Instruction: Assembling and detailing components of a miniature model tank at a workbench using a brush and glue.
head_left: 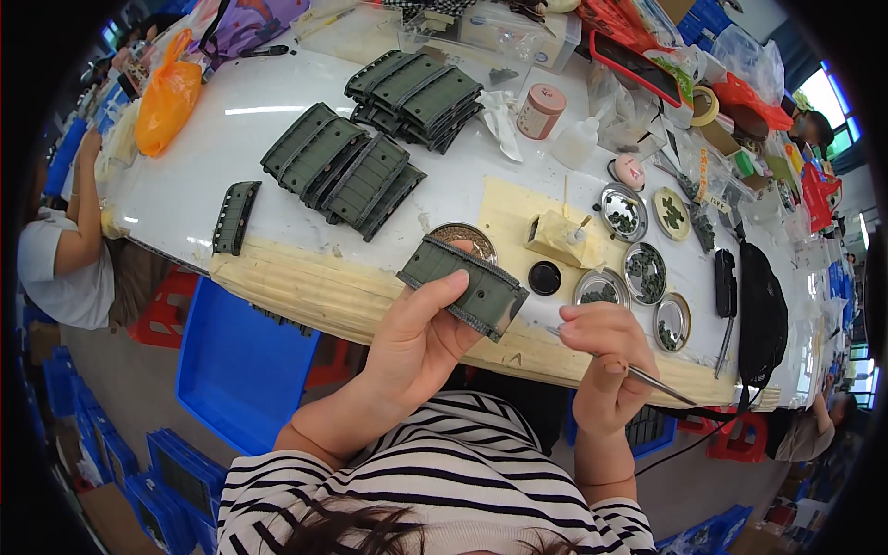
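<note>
While the left hand (pixel 416 326) pinches a green panel (pixel 476 294), seemingly to steady it, the right hand (pixel 606 359) pinches a metal tool (pixel 659 382); dishes (pixel 681 309) sit nearby, presumably for reach.

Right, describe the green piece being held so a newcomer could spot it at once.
Start at the white table and find its pale yellow near edge. There, the left hand grips the ribbed green piece. Unlike the similar pieces lying farther back, it is held off the table.

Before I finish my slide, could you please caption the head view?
Left hand holds a ridged green panel; right hand, a slender metal tool.
</note>
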`<state>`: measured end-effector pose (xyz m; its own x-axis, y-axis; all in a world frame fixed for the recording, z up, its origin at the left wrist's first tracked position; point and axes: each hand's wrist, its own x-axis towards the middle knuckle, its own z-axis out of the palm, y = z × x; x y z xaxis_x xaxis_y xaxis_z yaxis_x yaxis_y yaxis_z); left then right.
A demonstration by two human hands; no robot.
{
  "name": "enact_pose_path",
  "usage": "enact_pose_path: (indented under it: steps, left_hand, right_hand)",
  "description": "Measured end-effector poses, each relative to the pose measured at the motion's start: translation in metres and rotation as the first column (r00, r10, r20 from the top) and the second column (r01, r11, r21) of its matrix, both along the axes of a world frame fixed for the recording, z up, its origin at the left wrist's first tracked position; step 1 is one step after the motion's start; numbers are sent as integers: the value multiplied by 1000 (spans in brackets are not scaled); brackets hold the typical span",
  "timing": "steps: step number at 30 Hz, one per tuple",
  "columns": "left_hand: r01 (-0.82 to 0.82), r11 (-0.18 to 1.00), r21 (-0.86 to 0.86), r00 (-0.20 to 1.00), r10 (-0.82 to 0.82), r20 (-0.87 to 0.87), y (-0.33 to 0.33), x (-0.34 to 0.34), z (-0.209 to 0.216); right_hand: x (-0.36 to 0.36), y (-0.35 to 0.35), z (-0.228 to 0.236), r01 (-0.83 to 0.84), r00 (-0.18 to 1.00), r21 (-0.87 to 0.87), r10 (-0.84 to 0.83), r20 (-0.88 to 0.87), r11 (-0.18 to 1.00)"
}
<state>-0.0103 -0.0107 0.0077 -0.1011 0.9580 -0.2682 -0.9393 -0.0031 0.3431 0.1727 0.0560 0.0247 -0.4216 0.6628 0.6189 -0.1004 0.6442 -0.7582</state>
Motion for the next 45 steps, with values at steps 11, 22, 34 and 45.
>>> enact_pose_path:
  steps: [11, 22, 34, 45]
  left_hand:
    - [-4, 1000, -22, 999, 3, -44, 1, 5, 3]
    - [10, 1000, -8, 999, -10, -32, 2, 6, 4]
    - [48, 998, -40, 999, -49, -11, 3, 4, 7]
    - [77, 997, -16, 996, -78, -47, 3, 4, 3]
  right_hand:
    - [-12, -8, -5, -123, 992, -44, 122, -15, 991]
    - [-11, -6, -6, -103, 995, -30, 103, 7, 994]
    - [-10, -2, -8, -110, 993, 76, 106, 48, 991]
    - [-6, -3, -7, -135, 989, 149, 125, 72, 980]
